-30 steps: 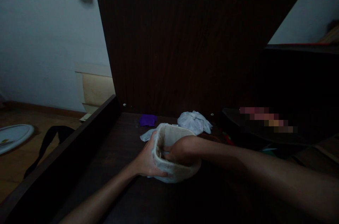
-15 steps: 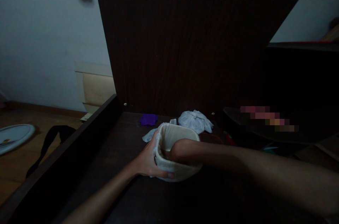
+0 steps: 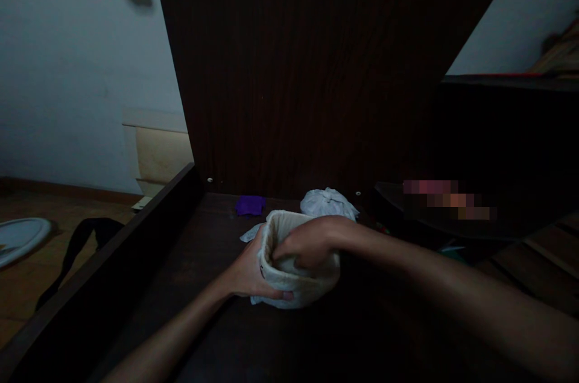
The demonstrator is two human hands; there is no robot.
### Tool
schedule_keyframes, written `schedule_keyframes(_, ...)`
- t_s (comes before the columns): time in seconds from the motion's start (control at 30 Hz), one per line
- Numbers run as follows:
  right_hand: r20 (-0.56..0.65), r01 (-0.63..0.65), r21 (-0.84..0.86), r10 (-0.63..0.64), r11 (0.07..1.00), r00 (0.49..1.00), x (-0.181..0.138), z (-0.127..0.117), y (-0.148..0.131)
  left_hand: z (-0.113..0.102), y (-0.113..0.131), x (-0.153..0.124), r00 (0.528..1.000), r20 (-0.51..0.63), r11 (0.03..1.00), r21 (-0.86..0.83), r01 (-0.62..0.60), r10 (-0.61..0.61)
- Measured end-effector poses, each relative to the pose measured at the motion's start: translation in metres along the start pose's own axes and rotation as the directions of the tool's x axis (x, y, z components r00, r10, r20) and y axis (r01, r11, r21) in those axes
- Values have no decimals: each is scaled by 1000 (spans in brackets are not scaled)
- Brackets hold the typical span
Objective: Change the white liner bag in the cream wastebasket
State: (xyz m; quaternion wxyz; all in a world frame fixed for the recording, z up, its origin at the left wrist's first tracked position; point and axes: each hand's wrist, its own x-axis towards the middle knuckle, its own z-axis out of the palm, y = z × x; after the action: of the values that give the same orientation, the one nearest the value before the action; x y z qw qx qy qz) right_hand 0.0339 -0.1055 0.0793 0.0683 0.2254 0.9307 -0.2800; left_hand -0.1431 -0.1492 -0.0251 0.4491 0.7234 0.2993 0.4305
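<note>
A soft cream cloth basket (image 3: 283, 223) sits on a dark wooden surface (image 3: 212, 250) in dim light. My left hand (image 3: 246, 271) grips its left wall, thumb wrapped round the front. My right hand (image 3: 310, 244) curls over the near rim with the fingertips reaching inside; whatever they hold is hidden. Behind the basket lie a crumpled white cloth (image 3: 329, 204) and a small purple cloth (image 3: 250, 205). A pale scrap (image 3: 251, 233) pokes out at the basket's left.
A tall dark wooden panel (image 3: 307, 69) rises right behind the surface. A raised dark rail (image 3: 113, 250) bounds it on the left. On the floor at left are a black strap (image 3: 76, 241) and a white oval object (image 3: 20, 237). Dark clutter lies at right.
My right hand has come up from deep inside the basket to its near rim. The left hand keeps its grip. The view shifted slightly.
</note>
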Motion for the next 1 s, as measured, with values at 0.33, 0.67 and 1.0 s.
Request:
schedule_keyframes(0.33,-447,-336,139,362,931,818,-152,-35,31,3,1,-5,998,-10,996,-68,54,-55)
schedule_keyframes(0.67,-271,-610,336,694,718,667,-201,87,134,4,3,-5,996,-16,995,-48,87,-88)
schedule_keyframes(1.0,-380,-569,261,625,779,682,-191,113,145,5,-8,-10,985,-46,986,-24,167,-168)
